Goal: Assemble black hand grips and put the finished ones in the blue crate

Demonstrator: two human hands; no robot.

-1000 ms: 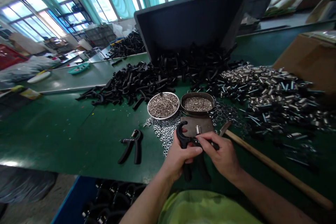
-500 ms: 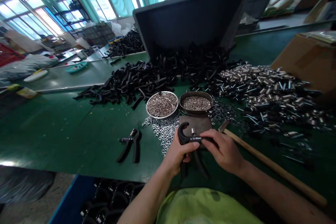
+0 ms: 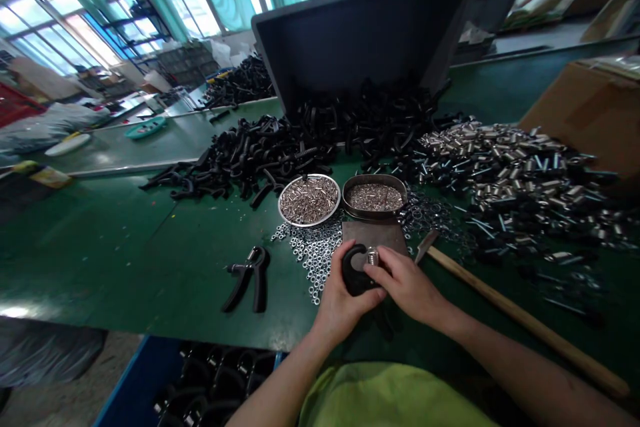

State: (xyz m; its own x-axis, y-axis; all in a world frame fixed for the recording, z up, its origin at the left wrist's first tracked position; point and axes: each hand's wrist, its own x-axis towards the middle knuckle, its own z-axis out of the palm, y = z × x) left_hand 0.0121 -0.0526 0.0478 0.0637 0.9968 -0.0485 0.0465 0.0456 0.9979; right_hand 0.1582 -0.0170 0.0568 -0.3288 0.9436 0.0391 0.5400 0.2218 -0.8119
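My left hand (image 3: 343, 303) is wrapped round the curved black head of a hand grip strengthener (image 3: 353, 272). Its lower handles are dim and partly hidden under my hands. My right hand (image 3: 413, 290) pinches the same strengthener from the right, thumb and fingers at a shiny metal coil spring (image 3: 373, 257). Both hands are over the front of a flat grey metal plate (image 3: 400, 235). To the left, a second hand grip strengthener (image 3: 259, 280) lies on the green table with its handles toward me.
Behind the plate stand a round dish of metal pins (image 3: 309, 200) and an oval tin of small parts (image 3: 375, 197). Loose nuts (image 3: 315, 260) spread beside them. A hammer (image 3: 520, 310) lies at right. Black handles (image 3: 250, 153), springs (image 3: 520, 160) and a tilted grey bin (image 3: 370, 33) stand beyond.
The strengthener has been turned in my hands, so its long side no longer faces me. My right hand has shifted left, from its arm to the spring.
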